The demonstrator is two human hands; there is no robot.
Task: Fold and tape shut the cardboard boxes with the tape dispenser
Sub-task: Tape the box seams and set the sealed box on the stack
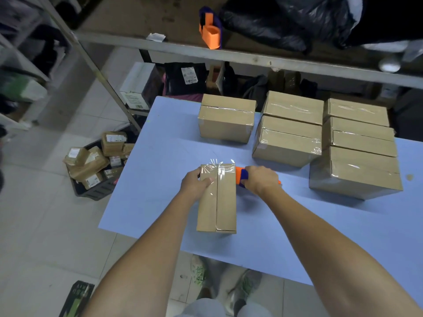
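Right in front of you, a narrow brown cardboard box (217, 202) lies on the blue worktop (148, 191). Its flaps are closed and clear tape crosses its far end. The orange and blue tape dispenser (240, 176) touches its far right edge. Farther off to the right stand taped boxes (288, 138), some stacked.

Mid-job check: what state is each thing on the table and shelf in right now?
Small brown cardboard box: flaps folded shut, clear tape on its far end only.
Orange-and-blue tape dispenser: gripped, against the box's far right edge.
Left hand: holds the box's far left corner.
Right hand: grips the dispenser.
Larger brown cardboard boxes behind: taped shut, stacked.
Orange dispenser on the shelf: untouched.
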